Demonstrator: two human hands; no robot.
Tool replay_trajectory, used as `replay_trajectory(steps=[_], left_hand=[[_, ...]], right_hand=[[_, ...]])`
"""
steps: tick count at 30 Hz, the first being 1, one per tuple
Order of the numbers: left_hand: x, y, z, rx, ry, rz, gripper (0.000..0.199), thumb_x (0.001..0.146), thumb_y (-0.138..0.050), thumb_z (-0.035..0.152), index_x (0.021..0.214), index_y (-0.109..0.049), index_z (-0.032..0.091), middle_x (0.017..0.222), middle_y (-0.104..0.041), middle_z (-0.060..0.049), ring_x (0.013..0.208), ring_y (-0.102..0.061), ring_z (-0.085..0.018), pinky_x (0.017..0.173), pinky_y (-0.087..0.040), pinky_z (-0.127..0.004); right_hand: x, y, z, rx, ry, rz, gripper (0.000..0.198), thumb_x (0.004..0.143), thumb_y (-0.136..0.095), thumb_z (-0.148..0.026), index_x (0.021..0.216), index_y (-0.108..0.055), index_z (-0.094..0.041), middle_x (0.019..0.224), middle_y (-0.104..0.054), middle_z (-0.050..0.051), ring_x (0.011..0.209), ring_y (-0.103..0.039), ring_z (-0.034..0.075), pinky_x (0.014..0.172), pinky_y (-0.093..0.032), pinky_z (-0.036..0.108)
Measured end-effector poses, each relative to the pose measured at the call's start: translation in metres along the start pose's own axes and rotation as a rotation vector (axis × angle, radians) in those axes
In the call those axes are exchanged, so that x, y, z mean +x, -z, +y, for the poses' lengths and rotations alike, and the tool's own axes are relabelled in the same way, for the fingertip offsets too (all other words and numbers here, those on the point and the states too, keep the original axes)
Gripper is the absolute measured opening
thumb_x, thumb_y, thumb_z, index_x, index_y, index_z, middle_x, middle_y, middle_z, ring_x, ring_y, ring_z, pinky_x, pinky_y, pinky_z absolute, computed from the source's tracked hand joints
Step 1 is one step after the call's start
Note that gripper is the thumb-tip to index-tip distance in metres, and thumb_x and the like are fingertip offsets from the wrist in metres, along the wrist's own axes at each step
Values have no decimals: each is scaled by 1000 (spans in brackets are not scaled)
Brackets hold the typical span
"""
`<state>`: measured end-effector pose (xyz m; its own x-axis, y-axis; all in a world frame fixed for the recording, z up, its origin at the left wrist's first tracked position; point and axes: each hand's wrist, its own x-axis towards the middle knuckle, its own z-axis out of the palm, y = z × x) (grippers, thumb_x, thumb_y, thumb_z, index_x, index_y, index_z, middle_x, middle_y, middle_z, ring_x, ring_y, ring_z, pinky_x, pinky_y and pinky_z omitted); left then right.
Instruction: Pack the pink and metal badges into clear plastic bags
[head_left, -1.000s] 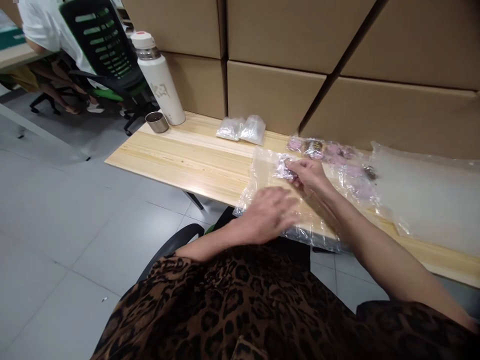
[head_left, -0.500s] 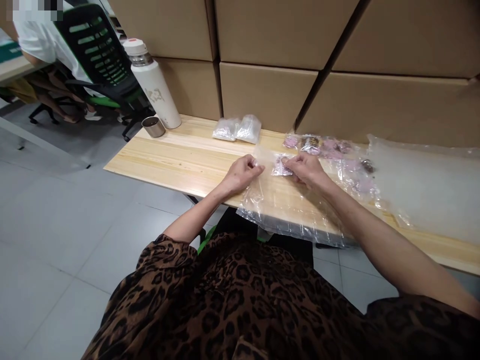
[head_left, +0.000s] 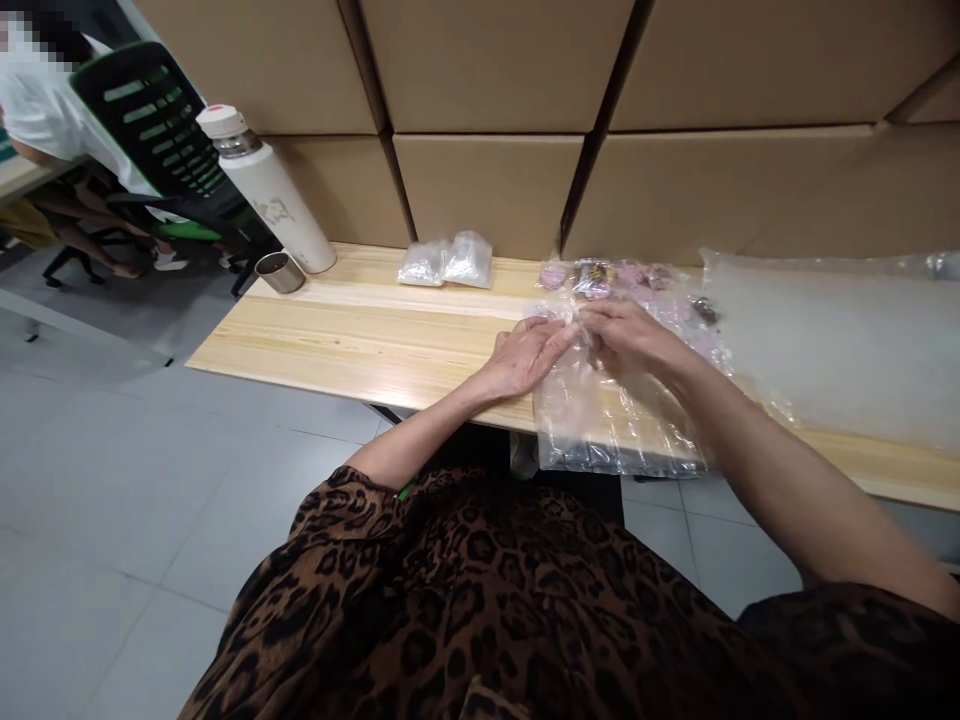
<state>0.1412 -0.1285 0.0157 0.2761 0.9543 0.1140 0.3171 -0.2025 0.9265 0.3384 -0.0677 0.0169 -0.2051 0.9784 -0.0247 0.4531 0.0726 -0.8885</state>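
A tall white steel flask (head_left: 264,182) and a small metal cup (head_left: 279,271) are standing at the far left of the pale wooden table (head_left: 360,335). My left hand (head_left: 525,355) and right hand (head_left: 626,335) are meeting at the table's middle, fingers pinching a small clear plastic bag (head_left: 577,335). A stack of clear plastic sleeves (head_left: 611,420) is lying beneath them, and pink packets (head_left: 630,280) are sitting just behind.

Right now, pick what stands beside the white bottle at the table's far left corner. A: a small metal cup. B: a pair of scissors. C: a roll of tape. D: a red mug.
A: a small metal cup stands on the wooden table right next to the base of the white bottle, by the cardboard boxes.
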Motion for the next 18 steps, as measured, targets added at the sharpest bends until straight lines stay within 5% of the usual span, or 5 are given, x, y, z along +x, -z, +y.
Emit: replay_trajectory(steps=[4,8,11,14,18], left_hand=[[-4,-8,7,376,-40,-168,47,110,-45,53,132,-73,22,171,-52,-14,166,-29,-40,131,-19,-69],[-5,-10,6,413,-57,-179,34,107,-53,37,128,-74,20,169,-54,-14,165,-32,-39,132,-23,-68],[-6,-2,-5,218,-35,35,27,104,-54,25,119,-76,20,164,-58,-13,161,-41,-33,134,-27,-59],[-4,6,-13,-155,152,311,36,98,-59,15,132,-70,20,157,-61,-14,150,-54,-27,127,-41,-48],[10,0,-11,-695,431,289,33,92,-62,4,124,-67,12,104,-76,-9,90,-71,-16,98,-56,-34]], right_hand=[[-19,11,-21,-85,215,122,19,96,-64,-40,90,-73,-24,85,-69,6,79,-60,22,71,-49,35],[-25,-11,-31,-179,230,2,23,101,-55,-37,94,-71,-22,95,-72,8,89,-64,25,86,-49,40],[-21,-24,-27,-244,132,22,28,105,-53,-40,92,-68,-21,97,-72,9,94,-64,27,91,-47,41],[-21,-26,-23,-220,6,8,37,107,-56,-53,91,-67,-22,101,-72,11,96,-64,27,89,-48,40],[-25,-27,-24,-88,-53,16,38,94,-77,-59,94,-66,-23,104,-72,10,99,-66,27,89,-53,40]])
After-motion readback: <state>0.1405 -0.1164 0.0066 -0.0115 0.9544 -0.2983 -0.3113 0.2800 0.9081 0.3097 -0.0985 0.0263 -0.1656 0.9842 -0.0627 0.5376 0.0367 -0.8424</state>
